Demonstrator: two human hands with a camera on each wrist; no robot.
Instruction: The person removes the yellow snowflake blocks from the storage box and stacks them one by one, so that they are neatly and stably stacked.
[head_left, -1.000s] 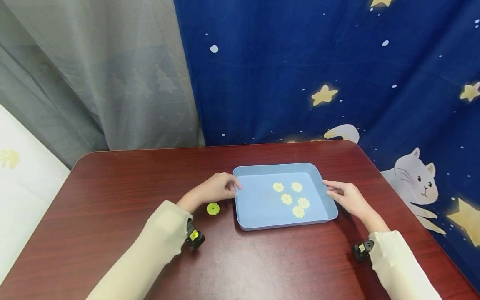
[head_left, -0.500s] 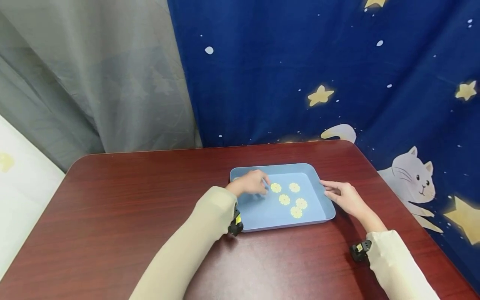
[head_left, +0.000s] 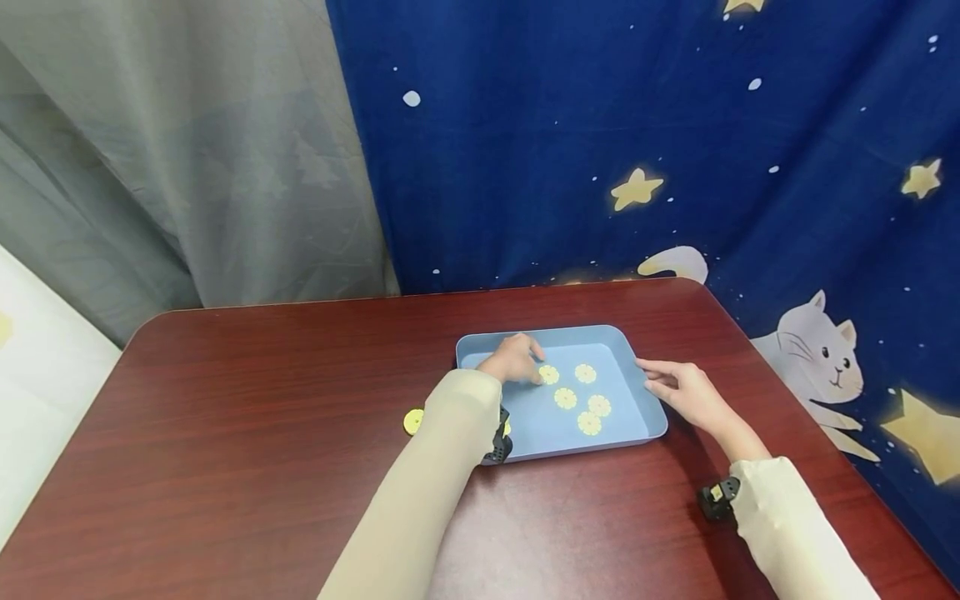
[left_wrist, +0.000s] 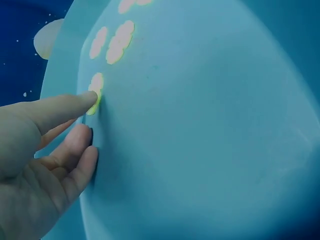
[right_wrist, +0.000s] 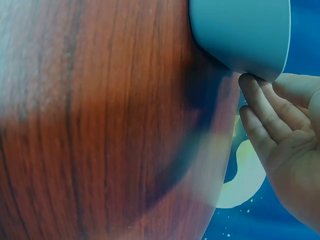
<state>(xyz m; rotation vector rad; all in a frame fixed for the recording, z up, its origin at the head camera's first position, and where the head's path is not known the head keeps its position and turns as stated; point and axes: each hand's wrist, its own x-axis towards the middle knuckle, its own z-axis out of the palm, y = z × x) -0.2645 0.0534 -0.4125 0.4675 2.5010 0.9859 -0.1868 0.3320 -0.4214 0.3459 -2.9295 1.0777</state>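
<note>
A light blue tray [head_left: 558,337] lies on the table with several small pale-yellow scalloped discs inside. My left hand [head_left: 514,358] reaches over its left part. In the left wrist view the thumb overlaps the nearest yellow disc [left_wrist: 95,82], with the other fingers bent and spread apart from it. My right hand [head_left: 690,398] holds the tray's right side by the edge, thumb and fingers at the rim and outer wall in the right wrist view. One more yellow disc [head_left: 412,422], deeper in colour, sits on the table left of the tray, partly behind the left sleeve.
The dark red wooden table [head_left: 247,433] ends at a straight far edge with rounded corners. Behind it hang a grey curtain [head_left: 225,150] and a blue curtain [head_left: 487,150] with stars and a cat. Each wrist carries a small black camera [head_left: 718,497].
My left hand has moved right, from the tray's left rim to over its inside, now at a disc. The right hand stays at the tray's right edge; the view has shifted slightly.
</note>
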